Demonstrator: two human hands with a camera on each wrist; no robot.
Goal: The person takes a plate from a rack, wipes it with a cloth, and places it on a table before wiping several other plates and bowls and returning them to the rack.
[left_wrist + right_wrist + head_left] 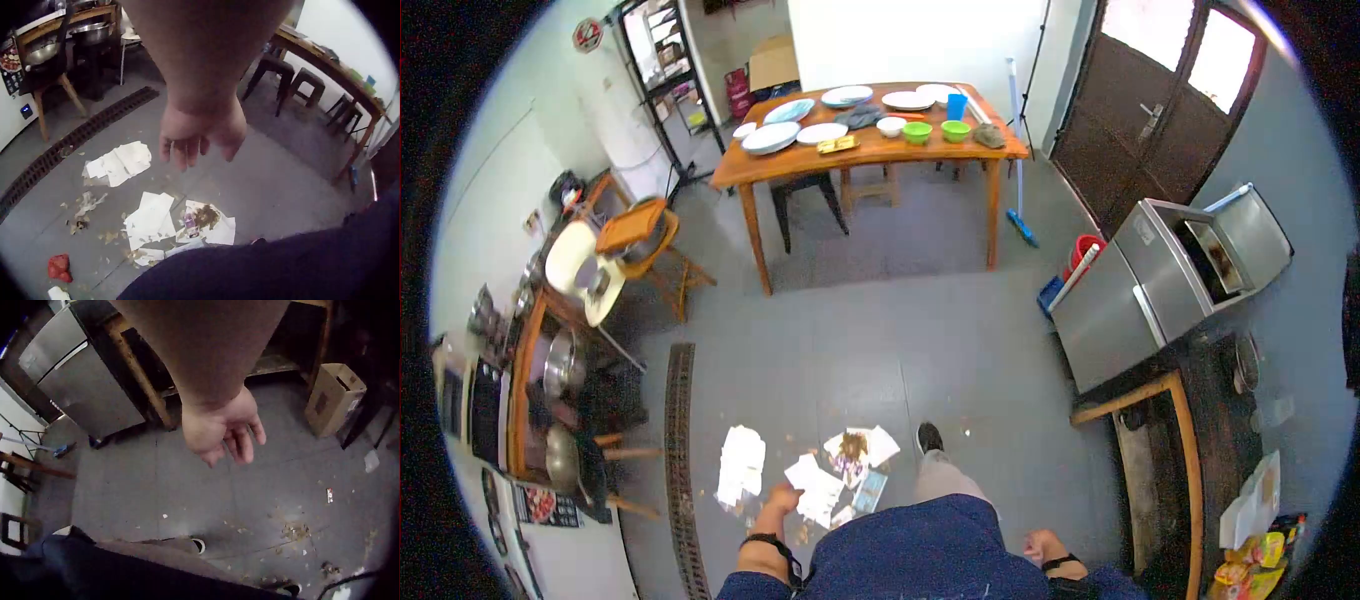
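My left hand (781,498) hangs above the floor with its fingers loosely bent and nothing in them; the left wrist view shows the same hand (201,134) from behind the wrist. Below it lie white paper sheets (815,487) and a second paper pile (741,464). Brown debris (853,443) sits on another sheet beside a purple-and-white wrapper (191,225). At my right side, my right hand (1045,546) also hangs loose and holds nothing. In the right wrist view this hand (226,430) is over bare grey floor, its fingers spread a little.
A wooden table (730,172) with plates and bowls stands ahead. A metal drain grate (681,440) runs along the left. To the right are a steel freezer (1100,315) and a cardboard box (334,400). Crumbs (294,532) and a red bag (60,267) lie on the floor.
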